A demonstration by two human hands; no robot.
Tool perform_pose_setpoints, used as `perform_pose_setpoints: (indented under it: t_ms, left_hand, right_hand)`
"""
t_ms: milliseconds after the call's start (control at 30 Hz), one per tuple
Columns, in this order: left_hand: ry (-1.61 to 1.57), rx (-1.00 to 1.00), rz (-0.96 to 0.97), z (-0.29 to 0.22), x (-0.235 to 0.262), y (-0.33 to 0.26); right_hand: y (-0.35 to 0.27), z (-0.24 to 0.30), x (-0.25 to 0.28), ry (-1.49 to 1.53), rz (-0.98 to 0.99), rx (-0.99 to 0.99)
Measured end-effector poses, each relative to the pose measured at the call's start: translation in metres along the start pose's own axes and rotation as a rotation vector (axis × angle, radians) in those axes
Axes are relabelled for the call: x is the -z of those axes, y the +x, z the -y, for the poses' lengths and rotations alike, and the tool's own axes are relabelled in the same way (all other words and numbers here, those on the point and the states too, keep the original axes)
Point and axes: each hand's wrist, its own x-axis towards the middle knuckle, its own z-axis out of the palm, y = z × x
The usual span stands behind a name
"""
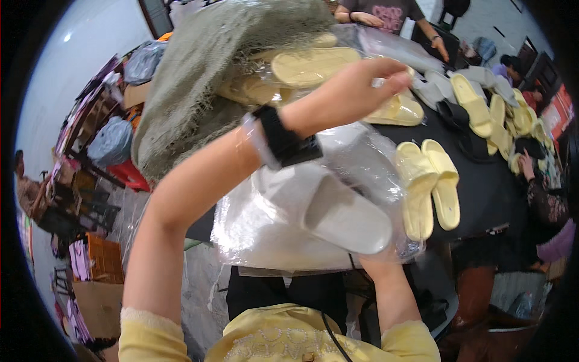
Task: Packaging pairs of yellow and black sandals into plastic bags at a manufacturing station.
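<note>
My left hand [362,90] reaches across the table, a black band on its wrist. Its thumb and forefinger come together near a plastic-wrapped yellow slipper [403,111]; whatever they pinch is too small to make out. Below my left forearm lies a light grey slipper [350,214] on a stack of clear plastic bags [259,241], its heel end toward me. My right hand [377,262] is at that heel end, largely covered by the slipper and plastic, so its fingers are hidden. Just right of the bags sits a pair of yellow slippers [445,187], one partly under clear plastic.
A grey-green woven sack [193,78] bulges at the far left, with bagged yellow slippers [313,65] at its mouth. Loose yellow, grey and black slippers pile up on the right of the black table [482,208]. Across it stands a person [392,12]; another person's hand [526,164] is at right.
</note>
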Motion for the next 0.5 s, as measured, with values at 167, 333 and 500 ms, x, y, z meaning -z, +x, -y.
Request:
perform_pose_setpoints:
  t_ms: [167,333,500]
  left_hand:
    - [0.129,0.355,-0.153,0.003,0.067,-0.145]
    - [0.067,0.892,-0.349,0.016,0.065,-0.277]
    - [0.236,0.829,-0.328,0.019,0.042,-0.294]
  right_hand:
    - [-0.011,-0.027,-0.008,0.146,0.019,-0.014]
    - [-0.018,-0.028,-0.010,0.221,0.053,-0.050]
    - [-0.032,-0.026,-0.009,0.245,0.084,-0.095]
